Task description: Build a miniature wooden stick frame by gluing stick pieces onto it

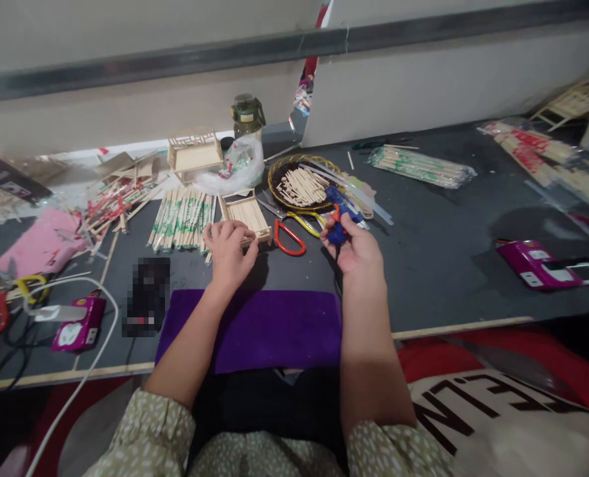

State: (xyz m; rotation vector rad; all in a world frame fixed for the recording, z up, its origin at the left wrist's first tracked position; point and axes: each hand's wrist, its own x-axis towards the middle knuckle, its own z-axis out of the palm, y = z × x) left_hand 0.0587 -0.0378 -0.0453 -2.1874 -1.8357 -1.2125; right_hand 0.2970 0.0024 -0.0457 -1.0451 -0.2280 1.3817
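Note:
My left hand (230, 255) is at the near end of a miniature wooden bed (247, 211) built from thin sticks, its fingers bent over the end rail and the thumb in front. My right hand (358, 248) grips a blue glue gun (340, 228) with an orange trigger, beside the model and above the table. A dark cord hangs below that hand. Between the hands lie scissors with red and yellow handles (290, 238). Just behind them, a woven basket (273, 182) holds many short cut sticks. Long translucent glue sticks (368, 199) lie by its right side.
Wrapped chopsticks (182, 218) lie left of the model. Behind stand another miniature bed (195, 159), a plastic bag (247, 162) and a bottle (247, 116). A purple cloth (279, 331) covers the front edge. Purple boxes (540, 265) with cables sit at both sides.

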